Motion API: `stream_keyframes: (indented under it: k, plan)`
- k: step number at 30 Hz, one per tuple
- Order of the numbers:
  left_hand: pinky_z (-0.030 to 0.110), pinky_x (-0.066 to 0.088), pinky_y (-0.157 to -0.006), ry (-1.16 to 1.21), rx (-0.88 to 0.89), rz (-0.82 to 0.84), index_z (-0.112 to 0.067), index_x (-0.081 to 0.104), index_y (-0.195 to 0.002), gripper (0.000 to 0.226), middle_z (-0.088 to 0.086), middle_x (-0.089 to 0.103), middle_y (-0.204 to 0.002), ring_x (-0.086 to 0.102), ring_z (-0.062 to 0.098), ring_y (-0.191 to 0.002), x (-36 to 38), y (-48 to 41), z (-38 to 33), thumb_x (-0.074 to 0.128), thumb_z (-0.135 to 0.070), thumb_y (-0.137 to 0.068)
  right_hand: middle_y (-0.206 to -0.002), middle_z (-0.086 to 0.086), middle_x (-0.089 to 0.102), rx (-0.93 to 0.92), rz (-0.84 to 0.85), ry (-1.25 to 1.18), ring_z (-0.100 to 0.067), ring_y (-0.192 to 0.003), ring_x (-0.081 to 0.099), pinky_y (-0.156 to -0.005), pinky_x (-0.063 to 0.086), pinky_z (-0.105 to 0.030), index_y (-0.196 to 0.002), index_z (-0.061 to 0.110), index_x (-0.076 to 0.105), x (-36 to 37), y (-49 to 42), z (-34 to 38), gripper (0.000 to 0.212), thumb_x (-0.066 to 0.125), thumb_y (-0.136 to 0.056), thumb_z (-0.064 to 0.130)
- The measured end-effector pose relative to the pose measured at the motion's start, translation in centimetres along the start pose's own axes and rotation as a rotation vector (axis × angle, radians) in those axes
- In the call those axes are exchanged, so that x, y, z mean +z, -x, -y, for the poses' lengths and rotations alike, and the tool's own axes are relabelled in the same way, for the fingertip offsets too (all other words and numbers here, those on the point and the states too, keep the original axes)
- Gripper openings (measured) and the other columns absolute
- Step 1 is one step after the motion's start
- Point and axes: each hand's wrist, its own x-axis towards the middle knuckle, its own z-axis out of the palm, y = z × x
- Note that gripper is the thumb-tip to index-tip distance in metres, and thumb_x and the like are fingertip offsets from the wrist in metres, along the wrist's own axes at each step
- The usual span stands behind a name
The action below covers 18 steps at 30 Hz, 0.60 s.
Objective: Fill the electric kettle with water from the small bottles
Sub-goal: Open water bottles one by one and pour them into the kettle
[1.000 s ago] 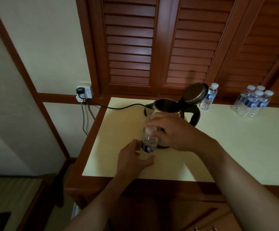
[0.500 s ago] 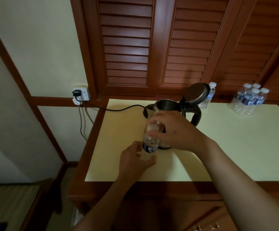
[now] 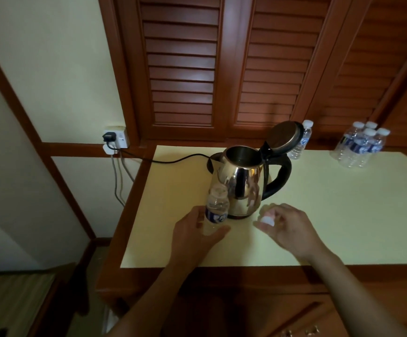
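Wide across the frame lay the pale yellow tabletop with a wooden edge [image 3: 343, 215]. Mid-table stood the shiny steel electric kettle with a black handle [image 3: 241, 183], lid tipped right back, mouth open. Far right, a cluster of four capped water bottles [image 3: 361, 147]. The left hand [image 3: 195, 237] was curled round the small clear water bottle with a blue label [image 3: 216, 210], upright and uncapped, just in front of the kettle. The right hand [image 3: 287, 229] hovered right of the kettle's base. A lone capped bottle [image 3: 301, 142] waited behind the lid. And in the right fingertips' pinch: the little white bottle cap [image 3: 268, 218]
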Motion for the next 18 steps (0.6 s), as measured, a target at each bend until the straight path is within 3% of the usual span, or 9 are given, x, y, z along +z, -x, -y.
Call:
stream_keyframes:
  k: [2, 4, 7, 10, 14, 18]
  plan:
    - [0.005, 0.046, -0.076, -0.007, -0.002, -0.014, -0.030, 0.062, -0.120, 0.062, -0.019, 0.069, -0.107, 0.059, -0.011, -0.095, 0.0, 0.0, 0.1, 0.084, -0.057, -0.069, -0.093, 0.017, 0.065, -0.002, -0.026, 0.032, -0.010, -0.087, 0.062, -0.085, 0.047, -0.029, -0.085, 0.030, 0.065, 1.4, 0.0, -1.7, 0.030, 0.074, -0.077, 0.057]
    - [0.004, 0.045, -0.076, -0.008, -0.003, -0.024, -0.029, 0.063, -0.120, 0.062, -0.019, 0.069, -0.106, 0.059, -0.011, -0.094, 0.0, 0.0, 0.0, 0.084, -0.057, -0.068, -0.104, 0.019, 0.063, 0.004, -0.072, 0.114, -0.012, -0.099, 0.058, -0.089, 0.043, -0.034, -0.092, 0.036, 0.066, 2.5, -0.1, -2.6, 0.036, 0.065, -0.077, 0.069]
    - [0.000, 0.042, -0.076, -0.021, 0.002, -0.038, -0.030, 0.062, -0.119, 0.058, -0.023, 0.065, -0.102, 0.057, -0.015, -0.092, 0.0, 0.1, -0.2, 0.084, -0.052, -0.070, -0.115, 0.017, 0.058, 0.047, -0.146, 0.150, -0.011, -0.109, 0.049, -0.092, 0.033, -0.034, -0.103, 0.034, 0.070, 3.0, 0.2, -2.8, 0.038, 0.068, -0.080, 0.064]
    - [0.001, 0.043, -0.076, -0.011, -0.014, -0.068, -0.030, 0.063, -0.120, 0.057, -0.022, 0.066, -0.102, 0.058, -0.013, -0.094, 0.0, 0.1, -0.1, 0.085, -0.049, -0.071, -0.125, 0.011, 0.059, 0.046, -0.148, 0.174, -0.015, -0.121, 0.050, -0.101, 0.034, -0.037, -0.112, 0.029, 0.071, 3.1, 0.1, -2.8, 0.046, 0.067, -0.081, 0.064]
    - [0.006, 0.043, -0.077, -0.002, -0.033, -0.096, -0.035, 0.062, -0.116, 0.049, -0.024, 0.065, -0.098, 0.059, -0.009, -0.094, -0.2, 0.2, -0.3, 0.083, -0.049, -0.073, -0.117, 0.008, 0.066, 0.020, -0.169, 0.183, -0.019, -0.111, 0.060, -0.097, 0.048, -0.040, -0.108, 0.024, 0.072, 3.3, 0.0, -3.1, 0.046, 0.067, -0.082, 0.061]
    - [0.011, 0.046, -0.075, -0.002, -0.049, -0.147, -0.037, 0.062, -0.112, 0.044, -0.024, 0.065, -0.094, 0.058, -0.010, -0.089, -1.0, -0.5, -0.7, 0.082, -0.049, -0.075, -0.114, 0.010, 0.067, 0.042, -0.170, 0.195, -0.017, -0.108, 0.061, -0.095, 0.050, -0.039, -0.109, 0.026, 0.071, 3.2, -0.1, -2.8, 0.046, 0.065, -0.082, 0.062]
